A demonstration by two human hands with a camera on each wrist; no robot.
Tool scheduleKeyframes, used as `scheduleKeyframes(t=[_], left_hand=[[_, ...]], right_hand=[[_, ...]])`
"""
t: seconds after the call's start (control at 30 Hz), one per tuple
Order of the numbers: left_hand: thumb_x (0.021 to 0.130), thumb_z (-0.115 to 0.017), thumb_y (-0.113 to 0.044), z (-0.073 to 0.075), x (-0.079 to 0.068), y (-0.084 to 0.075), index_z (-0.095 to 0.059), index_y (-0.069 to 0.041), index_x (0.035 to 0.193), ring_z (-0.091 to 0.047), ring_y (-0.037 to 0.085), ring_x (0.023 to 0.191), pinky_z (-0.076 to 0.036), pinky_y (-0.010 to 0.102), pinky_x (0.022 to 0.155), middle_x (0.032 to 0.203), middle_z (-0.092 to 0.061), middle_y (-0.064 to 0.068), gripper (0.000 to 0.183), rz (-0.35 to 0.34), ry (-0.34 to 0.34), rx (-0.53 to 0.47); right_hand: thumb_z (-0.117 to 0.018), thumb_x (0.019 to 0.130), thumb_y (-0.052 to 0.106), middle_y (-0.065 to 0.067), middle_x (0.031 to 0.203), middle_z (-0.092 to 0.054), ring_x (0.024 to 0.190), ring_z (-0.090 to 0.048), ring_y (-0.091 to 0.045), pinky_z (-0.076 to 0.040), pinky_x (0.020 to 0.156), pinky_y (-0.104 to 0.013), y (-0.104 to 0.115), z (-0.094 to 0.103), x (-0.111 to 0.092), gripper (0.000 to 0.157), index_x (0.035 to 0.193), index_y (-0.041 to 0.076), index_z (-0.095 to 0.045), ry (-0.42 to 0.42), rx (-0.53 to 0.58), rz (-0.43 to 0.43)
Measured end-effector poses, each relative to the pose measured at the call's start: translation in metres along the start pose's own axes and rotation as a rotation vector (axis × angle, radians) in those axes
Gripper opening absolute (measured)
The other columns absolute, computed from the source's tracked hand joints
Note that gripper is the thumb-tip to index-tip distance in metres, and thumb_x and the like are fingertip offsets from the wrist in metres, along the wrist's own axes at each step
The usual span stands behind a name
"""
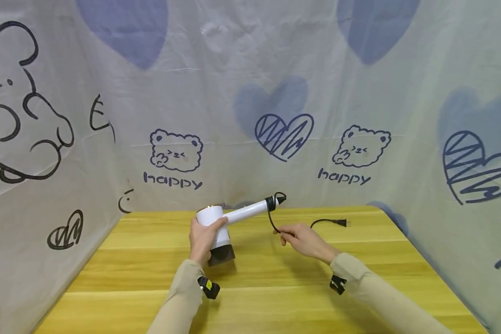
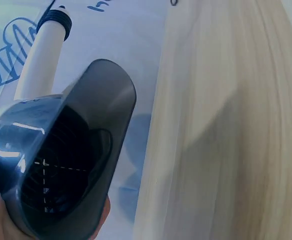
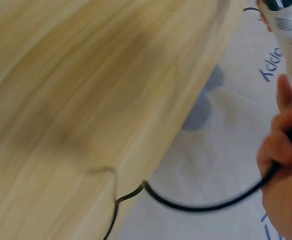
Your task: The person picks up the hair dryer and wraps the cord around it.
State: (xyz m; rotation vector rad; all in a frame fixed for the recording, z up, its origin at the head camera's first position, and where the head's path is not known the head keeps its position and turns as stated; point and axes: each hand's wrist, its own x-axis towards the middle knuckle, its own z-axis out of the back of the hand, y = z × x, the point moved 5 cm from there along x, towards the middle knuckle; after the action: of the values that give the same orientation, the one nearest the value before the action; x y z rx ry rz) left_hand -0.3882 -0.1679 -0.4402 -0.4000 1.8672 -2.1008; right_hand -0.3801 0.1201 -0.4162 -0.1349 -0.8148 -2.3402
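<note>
My left hand (image 1: 202,239) grips the white body of a hair dryer (image 1: 213,217), held above the table. Its dark nozzle (image 1: 221,254) points down toward me, and the wide opening shows large in the left wrist view. The white handle (image 1: 246,212) slants up to the right. Several turns of black cord (image 1: 270,203) are wound about the handle's end. To the right, my right hand (image 1: 305,240) pinches the cord between thumb and fingers. Beyond that hand, the loose cord (image 3: 201,208) runs on to a two-pin plug (image 1: 340,222) at the back right.
The yellow wood-grain table (image 1: 267,297) spreads beneath both hands. A pale cloth (image 1: 234,83) with hearts and bear drawings hangs behind the table and at its sides. Each wrist wears a small black camera, one by the left sleeve (image 1: 177,290).
</note>
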Motion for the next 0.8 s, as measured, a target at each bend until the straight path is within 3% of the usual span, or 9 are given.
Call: scheduleKeyframes(t=[0.17, 0.3, 0.5, 0.7, 0.8], left_hand=[[0.075, -0.082, -0.036, -0.003, 0.001, 0.002, -0.039, -0.007, 0.135, -0.059, 0.027, 0.091, -0.055, 0.032, 0.070, 0.119, -0.053, 0.014, 0.080, 0.037, 0.037, -0.083], [0.075, -0.082, -0.034, -0.006, 0.003, 0.004, -0.039, -0.006, 0.137, -0.061, 0.024, 0.088, -0.057, 0.033, 0.070, 0.119, -0.054, 0.014, 0.080, 0.061, 0.091, -0.155], [0.076, -0.082, -0.035, -0.007, 0.004, 0.002, -0.041, -0.004, 0.135, -0.063, 0.022, 0.081, -0.057, 0.033, 0.069, 0.115, -0.056, 0.017, 0.078, 0.049, 0.130, -0.199], [0.076, -0.082, -0.035, -0.011, -0.002, 0.000, -0.041, -0.003, 0.134, -0.064, 0.022, 0.080, -0.058, 0.034, 0.069, 0.114, -0.058, 0.018, 0.078, 0.049, 0.197, -0.174], [0.076, -0.082, -0.033, -0.014, -0.005, 0.000, -0.041, -0.003, 0.134, -0.065, 0.022, 0.078, -0.058, 0.035, 0.068, 0.112, -0.059, 0.018, 0.076, 0.047, 0.247, -0.186]], right_hand=[[-0.045, 0.104, 0.011, -0.007, 0.100, -0.073, 0.052, -0.029, -0.004, -0.030, 0.050, -0.018, -0.014, -0.003, 0.000, 0.031, 0.128, 0.006, -0.064, 0.103, 0.242, -0.067], [-0.051, 0.102, 0.019, -0.009, 0.097, -0.072, 0.056, -0.034, -0.007, -0.028, 0.048, -0.018, -0.027, -0.003, -0.001, 0.029, 0.120, 0.005, -0.069, 0.143, 0.450, -0.228], [-0.062, 0.095, 0.040, 0.002, 0.075, -0.067, 0.051, -0.032, -0.008, -0.025, 0.044, -0.021, -0.051, 0.002, 0.004, 0.032, 0.100, 0.011, -0.075, 0.086, 0.409, -0.430], [-0.058, 0.098, 0.032, -0.004, 0.088, -0.071, 0.049, -0.029, -0.007, -0.025, 0.045, -0.023, -0.074, 0.007, 0.006, 0.033, 0.113, 0.006, -0.072, 0.060, 0.376, -0.478], [-0.059, 0.097, 0.034, -0.004, 0.092, -0.071, 0.046, -0.027, -0.007, -0.027, 0.045, -0.023, -0.081, 0.012, 0.008, 0.032, 0.111, 0.008, -0.074, 0.029, 0.341, -0.494]])
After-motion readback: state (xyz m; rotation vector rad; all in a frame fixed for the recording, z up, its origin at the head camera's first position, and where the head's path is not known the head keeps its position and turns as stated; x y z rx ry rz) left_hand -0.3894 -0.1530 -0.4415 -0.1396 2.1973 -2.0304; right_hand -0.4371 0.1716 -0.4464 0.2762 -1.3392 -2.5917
